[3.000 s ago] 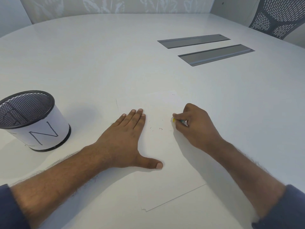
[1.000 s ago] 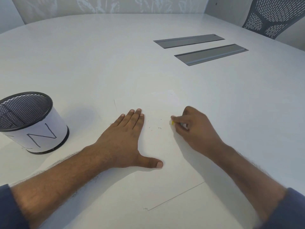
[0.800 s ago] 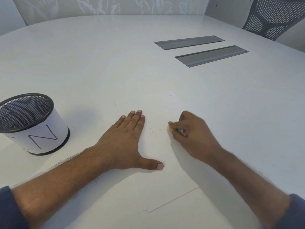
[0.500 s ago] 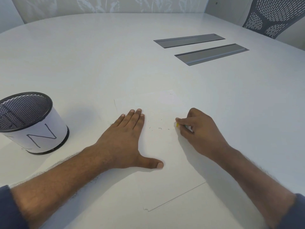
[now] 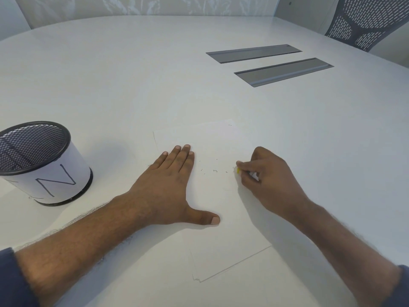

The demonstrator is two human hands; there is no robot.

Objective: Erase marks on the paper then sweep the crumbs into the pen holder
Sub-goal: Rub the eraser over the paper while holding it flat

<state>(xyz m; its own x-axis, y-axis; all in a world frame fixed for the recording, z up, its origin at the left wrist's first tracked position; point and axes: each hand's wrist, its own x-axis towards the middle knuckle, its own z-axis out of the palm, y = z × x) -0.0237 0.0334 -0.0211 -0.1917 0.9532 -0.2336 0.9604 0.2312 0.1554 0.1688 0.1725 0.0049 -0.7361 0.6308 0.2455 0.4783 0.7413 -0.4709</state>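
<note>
White table [image 5: 155,74]: paper [image 5: 221,218], mesh pen holder [image 5: 42,162] at left, two grey slots [image 5: 283,70].

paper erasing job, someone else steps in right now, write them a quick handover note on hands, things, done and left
Left hand: open, flat, palm down on the paper, pinning it to the white table.
Right hand: pinched shut on a small yellow eraser, its tip at the sheet.
Pen holder: black mesh, upright, on the table to the left of the sheet, apart from it.
Done: rubbing is under way; dark crumbs lie on the sheet between the two hands.
Left: whether marks remain under the eraser cannot be told. No sweeping has begun; the crumbs must go into the pen holder.
</note>
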